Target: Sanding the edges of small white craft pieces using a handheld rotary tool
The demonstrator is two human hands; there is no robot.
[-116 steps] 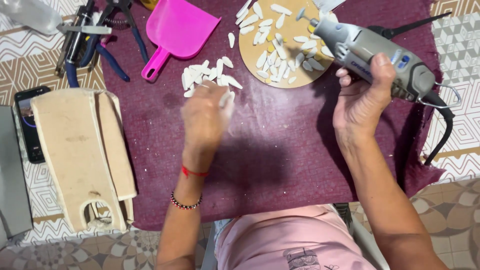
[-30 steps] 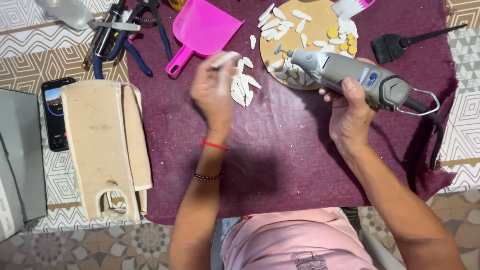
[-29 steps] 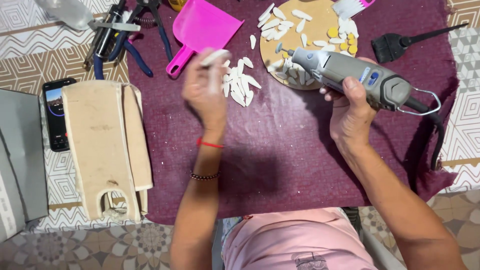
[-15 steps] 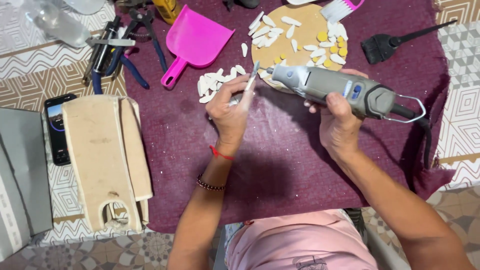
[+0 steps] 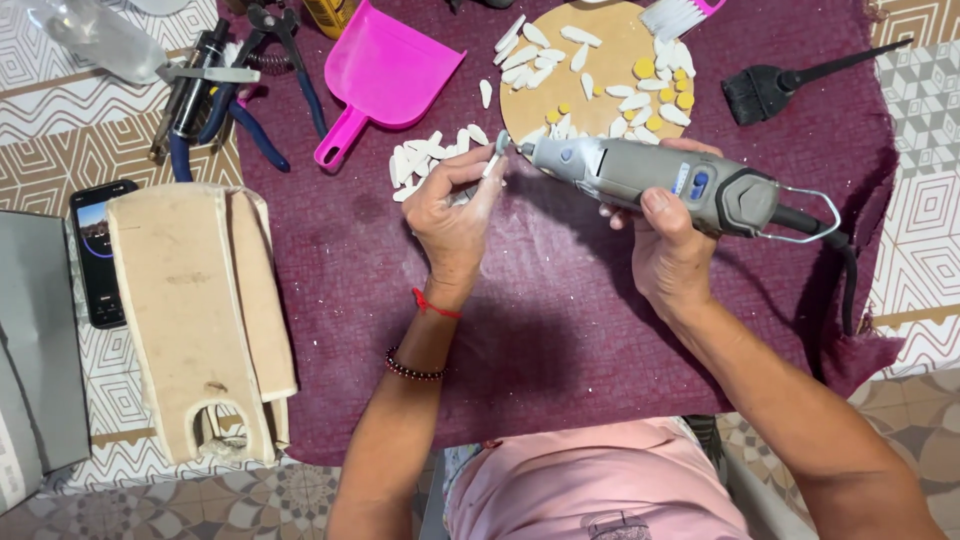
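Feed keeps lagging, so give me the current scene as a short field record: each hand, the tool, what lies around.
left hand: pinches a small white piece at the tool's tip
right hand: grips the grey rotary tool
tool tip: touching or almost touching the piece, cannot tell which
surface: purple cloth
behind: round wooden board with white and yellow pieces; loose white pieces
left side: pink dustpan, pliers, phone, wooden form
right side: black brush

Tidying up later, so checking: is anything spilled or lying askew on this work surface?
White specks dust the purple cloth, and some small white pieces lie loose on it beside the round wooden board, not on it. Nothing looks damaged.
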